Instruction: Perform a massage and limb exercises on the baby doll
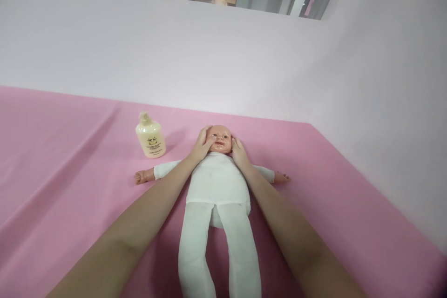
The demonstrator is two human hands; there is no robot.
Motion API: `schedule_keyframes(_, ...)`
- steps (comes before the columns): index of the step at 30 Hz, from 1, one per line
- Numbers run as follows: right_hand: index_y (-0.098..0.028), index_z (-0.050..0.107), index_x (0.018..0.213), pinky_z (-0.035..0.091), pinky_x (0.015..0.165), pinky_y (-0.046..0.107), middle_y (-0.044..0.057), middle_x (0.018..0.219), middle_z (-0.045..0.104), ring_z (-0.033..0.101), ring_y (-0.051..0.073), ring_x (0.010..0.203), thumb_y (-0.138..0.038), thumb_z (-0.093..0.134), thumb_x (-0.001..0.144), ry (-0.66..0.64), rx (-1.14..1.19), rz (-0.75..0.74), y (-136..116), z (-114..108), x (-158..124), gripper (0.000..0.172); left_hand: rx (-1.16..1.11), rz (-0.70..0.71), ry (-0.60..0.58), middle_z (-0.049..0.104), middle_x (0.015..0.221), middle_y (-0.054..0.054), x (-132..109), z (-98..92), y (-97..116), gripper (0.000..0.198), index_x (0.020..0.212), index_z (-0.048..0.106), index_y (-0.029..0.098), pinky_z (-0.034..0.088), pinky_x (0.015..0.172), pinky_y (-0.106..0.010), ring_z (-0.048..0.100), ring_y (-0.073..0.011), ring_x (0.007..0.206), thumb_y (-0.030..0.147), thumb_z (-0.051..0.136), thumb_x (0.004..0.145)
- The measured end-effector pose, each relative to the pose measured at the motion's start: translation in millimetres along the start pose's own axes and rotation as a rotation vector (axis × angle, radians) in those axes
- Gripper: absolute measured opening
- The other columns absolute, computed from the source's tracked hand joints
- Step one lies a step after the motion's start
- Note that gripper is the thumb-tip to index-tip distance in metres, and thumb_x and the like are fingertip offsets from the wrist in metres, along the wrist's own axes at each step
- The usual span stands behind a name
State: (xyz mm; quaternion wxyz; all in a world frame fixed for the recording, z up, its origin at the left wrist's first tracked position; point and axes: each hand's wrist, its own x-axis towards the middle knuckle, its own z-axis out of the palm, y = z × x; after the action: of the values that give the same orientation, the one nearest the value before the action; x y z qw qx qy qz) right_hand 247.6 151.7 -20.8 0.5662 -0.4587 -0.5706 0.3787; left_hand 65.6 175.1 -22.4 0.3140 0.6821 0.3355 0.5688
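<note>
A doll (217, 181) in white clothes lies on its back on a pink sheet (63, 149), arms spread, legs toward the camera. The left hand (202, 145) cups one side of the doll's head, fingers laid flat on the cheek and brow. The right hand (238, 151) presses flat against the other side. A cream pump bottle (150, 137) stands upright near the doll's outstretched arm.

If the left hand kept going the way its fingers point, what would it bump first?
The doll's head: the left hand already lies against its side, aimed up over the forehead. Past that, probably only pink sheet up to the white wall.
</note>
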Motion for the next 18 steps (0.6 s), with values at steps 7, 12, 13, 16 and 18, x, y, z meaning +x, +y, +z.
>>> schedule_keyframes(7,-0.025,0.063,0.127,0.040,0.115,0.042,0.005,0.136,0.065,0.057,0.023,0.129,-0.055,0.046,0.094,0.006,0.003,0.007,-4.5,1.0,-2.3,0.048,0.004,0.004,0.006,0.048,0.146,-0.012,-0.6,0.2,1.9,0.053,0.139,0.044,0.021,0.028,0.123,-0.043,0.042,-0.0258,0.140,0.043,0.054,0.092)
schedule_keyframes(12,-0.026,0.065,0.122,0.042,0.113,0.041,0.004,0.131,0.068,0.059,0.023,0.125,-0.062,0.049,0.092,0.010,0.016,0.030,-6.7,2.5,-4.0,0.049,-0.007,0.013,0.007,0.047,0.147,-0.012,-0.4,0.6,-1.2,0.053,0.139,0.044,0.022,0.028,0.123,-0.043,0.042,-0.0258,0.141,0.043,0.054,0.092)
schedule_keyframes(13,-0.026,0.066,0.122,0.042,0.113,0.042,0.004,0.130,0.068,0.060,0.023,0.125,-0.062,0.049,0.092,0.010,0.018,0.028,-6.3,2.4,-3.9,0.049,-0.009,0.016,0.007,0.047,0.147,-0.012,-0.4,0.7,-1.7,0.053,0.139,0.044,0.022,0.028,0.123,-0.043,0.041,-0.0260,0.141,0.043,0.054,0.092)
schedule_keyframes(16,-0.026,0.066,0.122,0.041,0.114,0.042,0.004,0.129,0.069,0.058,0.023,0.127,-0.061,0.048,0.093,0.011,0.011,0.016,-3.7,1.4,-2.6,0.049,-0.010,0.018,0.005,0.047,0.147,-0.012,-0.2,0.7,-2.4,0.054,0.140,0.044,0.022,0.027,0.123,-0.044,0.041,-0.0264,0.141,0.043,0.055,0.092)
schedule_keyframes(18,-0.026,0.065,0.124,0.040,0.115,0.042,0.004,0.131,0.068,0.057,0.023,0.128,-0.060,0.046,0.094,0.010,0.003,0.004,-1.6,0.5,-1.3,0.049,-0.009,0.015,0.004,0.047,0.147,-0.012,-0.1,0.6,-2.4,0.054,0.140,0.044,0.021,0.027,0.123,-0.043,0.041,-0.0263,0.141,0.043,0.055,0.092)
